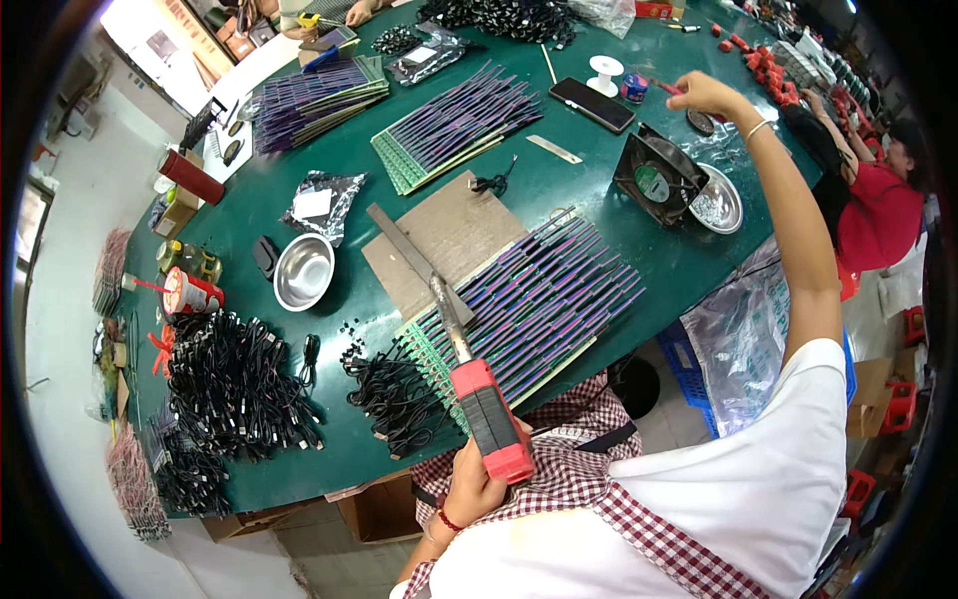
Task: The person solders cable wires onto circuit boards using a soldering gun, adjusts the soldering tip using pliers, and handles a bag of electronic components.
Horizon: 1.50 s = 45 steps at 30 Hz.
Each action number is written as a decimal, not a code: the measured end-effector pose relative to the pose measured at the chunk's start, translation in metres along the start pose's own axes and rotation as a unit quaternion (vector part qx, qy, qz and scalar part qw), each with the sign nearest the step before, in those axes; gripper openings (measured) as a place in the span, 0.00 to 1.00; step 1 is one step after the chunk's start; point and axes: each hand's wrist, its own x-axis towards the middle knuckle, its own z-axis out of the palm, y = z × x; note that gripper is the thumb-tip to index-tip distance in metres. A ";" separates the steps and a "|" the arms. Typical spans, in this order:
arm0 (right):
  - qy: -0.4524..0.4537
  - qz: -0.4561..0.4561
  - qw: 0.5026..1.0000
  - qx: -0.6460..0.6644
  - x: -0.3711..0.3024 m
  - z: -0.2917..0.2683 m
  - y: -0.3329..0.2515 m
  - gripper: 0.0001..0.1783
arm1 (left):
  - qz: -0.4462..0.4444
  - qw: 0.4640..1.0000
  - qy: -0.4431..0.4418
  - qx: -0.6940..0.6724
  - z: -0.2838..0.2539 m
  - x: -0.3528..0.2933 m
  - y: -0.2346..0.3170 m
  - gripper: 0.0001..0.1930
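Nearest, the left hand [477, 486] is wrapped tight around a red-handled soldering iron [479, 399], tip over the circuit-board panels [539, 299] on the green table [299, 439]. Beyond those panels, the right hand [704, 95] pinches a small red tool [671, 88].

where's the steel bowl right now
In the head view the steel bowl sits on the left part of the green table, between a red-topped can and the brown board, above the black cable pile.

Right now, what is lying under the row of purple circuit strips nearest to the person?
Under the purple circuit strips a green board edge shows, and a brown cardboard sheet lies partly beneath them. The strips hide the rest.
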 end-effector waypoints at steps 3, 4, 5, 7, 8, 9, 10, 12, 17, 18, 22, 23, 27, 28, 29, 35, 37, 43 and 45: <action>-0.025 0.052 0.994 -0.091 0.030 0.048 0.045 0.24 | -0.001 1.000 0.018 -0.011 0.000 -0.002 -0.004 0.16; -0.040 0.036 0.994 -0.093 0.037 0.064 0.038 0.25 | -0.029 0.999 0.021 -0.016 -0.001 -0.004 -0.004 0.15; -0.041 0.041 0.994 -0.096 0.045 0.076 0.047 0.30 | -0.028 0.999 0.021 -0.021 -0.002 -0.001 -0.004 0.15; 0.101 0.002 0.993 -0.061 0.056 0.097 0.056 0.33 | -0.011 1.000 0.011 -0.023 -0.002 0.004 -0.003 0.13; 0.165 -0.020 0.986 -0.032 0.060 0.094 0.059 0.32 | 0.013 1.000 0.018 -0.020 -0.001 0.008 -0.006 0.15; 0.229 -0.041 0.973 -0.003 0.064 0.087 0.064 0.31 | 0.012 0.999 0.018 -0.023 0.001 0.009 -0.007 0.15; 0.290 -0.059 0.954 0.035 0.066 0.079 0.052 0.23 | -0.023 0.999 0.020 -0.015 0.000 0.008 -0.008 0.14; 0.374 -0.101 0.916 0.102 0.054 0.050 0.056 0.19 | -0.051 0.998 0.020 -0.031 0.003 0.010 -0.011 0.16; 0.225 -0.183 0.830 0.477 -0.111 -0.007 -0.093 0.15 | -0.043 0.993 0.099 -0.038 0.017 0.018 -0.012 0.20; 0.080 -0.222 0.845 0.480 -0.157 -0.007 -0.127 0.15 | -0.063 0.990 0.120 -0.025 0.015 0.017 -0.008 0.19; -0.445 -0.384 0.731 0.347 -0.277 0.069 -0.179 0.27 | -0.103 0.979 0.168 0.061 0.013 0.025 0.004 0.16; -0.427 -0.334 0.776 0.323 -0.299 0.091 -0.190 0.35 | -0.096 0.981 0.146 0.088 0.011 0.033 0.018 0.15; -0.250 -0.234 0.797 0.497 -0.314 0.173 -0.226 0.39 | -0.024 0.989 0.053 0.138 0.012 0.029 0.030 0.17; -0.225 -0.174 0.748 0.601 -0.315 0.175 -0.242 0.35 | -0.010 0.991 0.016 0.133 0.013 0.028 0.030 0.17; -0.198 -0.107 0.685 0.693 -0.318 0.176 -0.254 0.30 | 0.002 0.992 -0.019 0.128 0.014 0.027 0.030 0.18; -0.077 -0.030 0.574 0.814 -0.316 0.194 -0.270 0.41 | -0.049 0.992 0.080 0.090 -0.017 0.015 0.034 0.06; -0.092 -0.085 0.595 0.794 -0.306 0.191 -0.255 0.44 | -0.089 0.981 0.143 0.096 -0.032 0.017 0.033 0.05; -0.079 -0.027 0.710 0.700 -0.307 0.185 -0.287 0.35 | -0.089 0.980 0.155 0.090 -0.042 0.013 0.027 0.03; -0.091 -0.033 0.722 0.685 -0.305 0.194 -0.295 0.33 | -0.091 0.978 0.158 0.097 -0.040 0.012 0.025 0.03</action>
